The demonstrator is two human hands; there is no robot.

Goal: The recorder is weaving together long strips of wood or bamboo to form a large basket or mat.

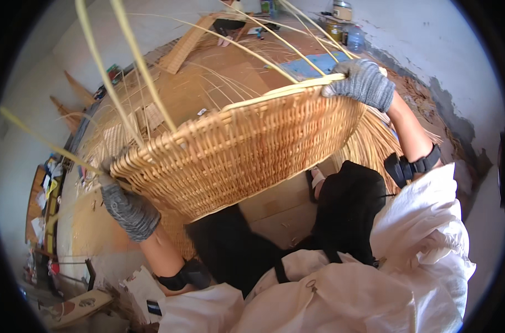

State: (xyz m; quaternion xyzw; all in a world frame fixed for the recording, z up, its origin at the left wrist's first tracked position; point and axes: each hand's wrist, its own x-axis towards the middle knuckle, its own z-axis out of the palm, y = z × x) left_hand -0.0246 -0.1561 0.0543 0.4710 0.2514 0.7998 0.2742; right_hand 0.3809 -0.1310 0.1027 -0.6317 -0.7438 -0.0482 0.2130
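Floor (180, 102): brown, running to pale walls (410, 36).
Knees (344, 202): lower centre, in black.
Left gloved hand (129, 212): left of frame, gripping the wicker basket (247, 150) by its left end; fingertips hidden.
Basket: centre, tilted, between both hands.
Right gloved hand (363, 84): upper right, closed over the rim.
Cane bundle (369, 141): right, beyond the basket.
Blue jug (355, 40): top right.

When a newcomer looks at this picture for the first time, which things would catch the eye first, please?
Probably the large wicker basket comes first, tilted across the middle, with the gloved left hand at its left end and the gloved right hand over its upper right rim. Next would be the long pale canes rising from its rim toward the top edge, then the loose reed bundle at right, behind the basket.
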